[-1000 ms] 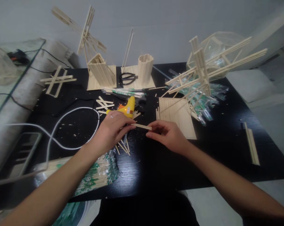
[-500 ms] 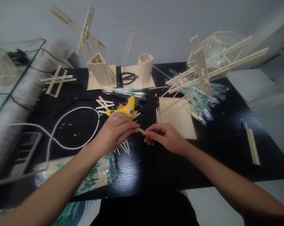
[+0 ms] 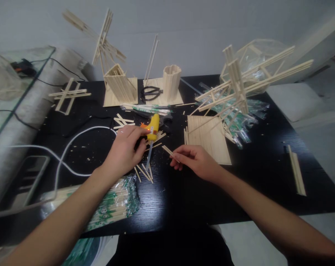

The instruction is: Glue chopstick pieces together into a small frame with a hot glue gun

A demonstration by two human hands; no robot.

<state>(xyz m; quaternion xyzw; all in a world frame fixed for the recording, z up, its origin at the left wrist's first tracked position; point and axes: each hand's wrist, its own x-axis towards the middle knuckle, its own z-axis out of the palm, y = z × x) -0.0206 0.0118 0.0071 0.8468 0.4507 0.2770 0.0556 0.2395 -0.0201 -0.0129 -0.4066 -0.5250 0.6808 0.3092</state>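
My right hand [image 3: 192,159] pinches a short wooden stick [image 3: 168,150] between thumb and fingers, its free end pointing up and left over the black table [image 3: 184,199]. My left hand [image 3: 125,149] reaches onto the yellow glue gun [image 3: 151,128], fingers curled at its handle. A clear glue stick [image 3: 149,155] and loose cut sticks [image 3: 144,172] lie between my hands. A flat square panel of sticks [image 3: 209,138] lies just right of my right hand.
A white cord [image 3: 81,135] loops at left. Wrapped chopstick packs [image 3: 112,201] lie near the front edge. At the back stand a stick windmill [image 3: 106,40], a stick box [image 3: 120,85], a round stick cup [image 3: 171,82] and black scissors [image 3: 151,91]. A large stick structure [image 3: 239,85] rises at right.
My left hand let go of the short stick and moved up to the yellow glue gun. My right hand keeps the stick and has stayed nearly in place.
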